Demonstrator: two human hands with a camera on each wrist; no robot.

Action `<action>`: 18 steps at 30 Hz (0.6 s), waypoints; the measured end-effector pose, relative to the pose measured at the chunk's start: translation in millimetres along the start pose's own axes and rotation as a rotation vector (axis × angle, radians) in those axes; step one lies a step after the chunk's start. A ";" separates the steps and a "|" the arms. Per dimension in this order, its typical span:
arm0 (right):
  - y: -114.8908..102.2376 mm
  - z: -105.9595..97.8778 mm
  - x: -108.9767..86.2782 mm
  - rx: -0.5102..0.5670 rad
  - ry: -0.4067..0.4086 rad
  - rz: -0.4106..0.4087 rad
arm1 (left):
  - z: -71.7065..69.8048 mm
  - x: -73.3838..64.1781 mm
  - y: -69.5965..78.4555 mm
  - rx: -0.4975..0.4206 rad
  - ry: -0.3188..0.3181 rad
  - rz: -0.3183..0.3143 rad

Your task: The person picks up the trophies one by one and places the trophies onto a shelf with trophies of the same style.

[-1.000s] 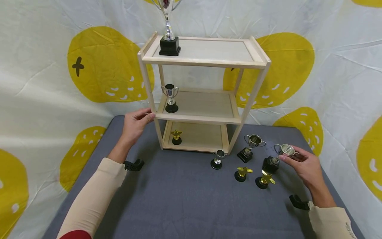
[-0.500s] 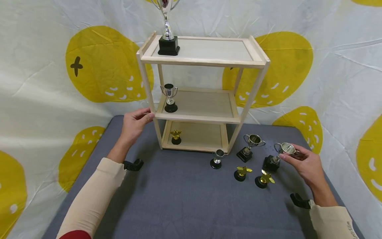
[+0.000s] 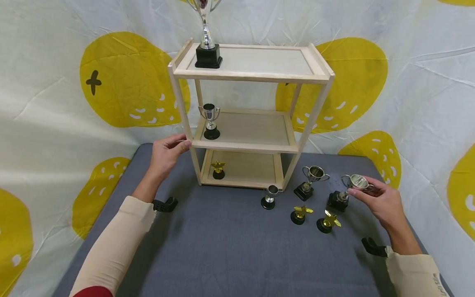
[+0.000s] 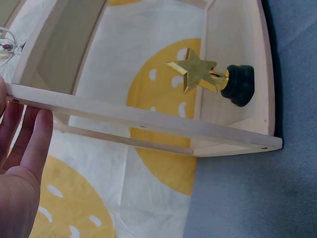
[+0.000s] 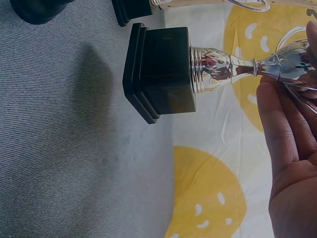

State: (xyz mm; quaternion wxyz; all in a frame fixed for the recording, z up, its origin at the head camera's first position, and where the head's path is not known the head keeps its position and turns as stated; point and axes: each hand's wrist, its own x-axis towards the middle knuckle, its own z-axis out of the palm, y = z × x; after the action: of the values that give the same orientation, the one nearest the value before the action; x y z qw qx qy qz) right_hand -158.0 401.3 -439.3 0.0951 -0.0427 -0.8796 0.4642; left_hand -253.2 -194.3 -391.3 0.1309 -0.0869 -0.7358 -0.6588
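Left hand [image 3: 167, 156] is pinching the shelf [image 3: 245, 147]; to its right, right hand [image 3: 382, 202] is gripping a silver cup [image 5: 215, 69] that, carried low, could be toppling a star trophy [image 3: 328, 222].

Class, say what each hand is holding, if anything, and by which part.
The right hand holds a silver trophy cup by its bowl. The left hand grips the wooden shelf by its left front post.
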 end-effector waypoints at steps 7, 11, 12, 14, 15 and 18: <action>-5.1 -1.4 -0.6 0.023 0.016 -0.033 | 0.2 0.4 -0.1 0.004 0.006 0.001; -8.4 -1.6 -0.4 0.000 0.022 -0.047 | 0.1 0.4 0.5 0.012 0.010 -0.002; -9.0 -1.8 -0.3 -0.009 0.021 -0.048 | 0.1 0.5 0.2 0.012 0.011 -0.003; -9.9 -2.2 0.0 -0.025 0.020 -0.047 | 0.1 0.5 0.6 0.013 0.007 -0.005; -10.2 -2.6 0.2 -0.032 0.019 -0.046 | 0.1 0.4 0.7 0.010 0.006 -0.007; -11.5 -3.5 0.9 -0.038 0.015 -0.041 | -0.1 0.4 0.6 0.004 0.002 -0.010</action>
State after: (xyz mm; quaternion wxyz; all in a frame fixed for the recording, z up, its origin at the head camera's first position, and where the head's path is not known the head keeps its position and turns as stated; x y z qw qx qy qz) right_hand -158.0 397.8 -427.9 0.1102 -0.0299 -0.8882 0.4450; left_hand -253.4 -194.4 -390.6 0.1288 -0.0823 -0.7373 -0.6580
